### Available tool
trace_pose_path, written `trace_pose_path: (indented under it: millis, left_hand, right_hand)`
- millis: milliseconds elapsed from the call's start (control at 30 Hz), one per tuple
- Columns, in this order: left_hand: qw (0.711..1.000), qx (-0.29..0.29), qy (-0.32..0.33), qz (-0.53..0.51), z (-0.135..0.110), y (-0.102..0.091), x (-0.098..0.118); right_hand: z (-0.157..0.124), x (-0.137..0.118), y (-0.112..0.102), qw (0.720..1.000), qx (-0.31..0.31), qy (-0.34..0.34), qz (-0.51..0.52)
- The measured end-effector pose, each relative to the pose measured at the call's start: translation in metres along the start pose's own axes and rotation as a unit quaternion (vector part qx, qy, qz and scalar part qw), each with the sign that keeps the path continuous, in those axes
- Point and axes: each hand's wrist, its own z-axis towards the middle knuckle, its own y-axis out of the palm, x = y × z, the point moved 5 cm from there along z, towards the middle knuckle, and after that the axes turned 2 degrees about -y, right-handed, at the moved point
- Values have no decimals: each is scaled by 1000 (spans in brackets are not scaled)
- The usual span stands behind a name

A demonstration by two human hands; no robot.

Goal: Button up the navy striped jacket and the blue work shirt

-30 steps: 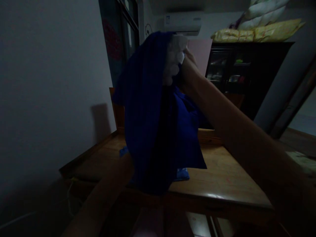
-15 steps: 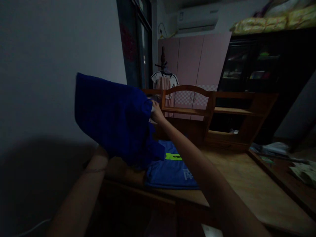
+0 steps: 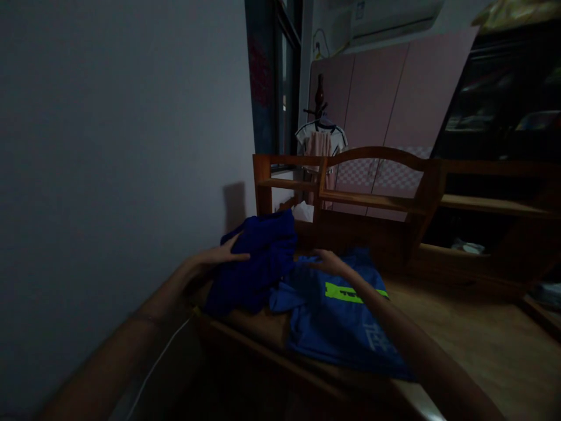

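Observation:
A dark blue cloth garment [image 3: 263, 251] lies bunched at the left end of the wooden bed, beside the wall. My left hand [image 3: 222, 252] rests against its left side, thumb and fingers apart. To its right a lighter blue T-shirt [image 3: 333, 327] is spread on the boards, with a bright yellow-green stripe and pale lettering on its front. Over the upper left part of this shirt is my right hand [image 3: 328, 263], fingers stretched toward the dark garment and gripping nothing visible. Whether its fingertips touch the shirt is unclear in the dim light.
Behind the clothes rises a wooden headboard with shelves [image 3: 372, 202]. The grey wall [image 3: 153, 146] closes off the left side. A white cable [image 3: 164, 351] hangs below the near edge. Farther back are a coat stand with clothes [image 3: 322, 140] and a pink wardrobe [image 3: 385, 99].
The dark blue garment has come down from mid-air onto the left end of the bed. Both hands have let go and lowered. The view has turned left.

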Motion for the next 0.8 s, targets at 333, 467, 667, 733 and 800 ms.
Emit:
trace_pose_path:
  millis: [333, 467, 667, 733, 800]
  left_hand:
    - [945, 107, -54, 304, 57, 79, -24]
    - [941, 119, -39, 313, 81, 95, -13]
    - [930, 116, -63, 344, 84, 102, -14]
    - [923, 113, -91, 357, 83, 99, -15]
    - [914, 114, -125, 368, 83, 95, -8]
  right_hand:
    - [-116, 132, -30, 950, 113, 237, -169]
    - [-146, 148, -17, 942, 103, 281, -155]
    - [-159, 157, -18, 961, 51, 270, -39]
    - [-172, 159, -29, 963, 60, 262, -24]
    - [-194, 160, -45, 963, 79, 254, -46]
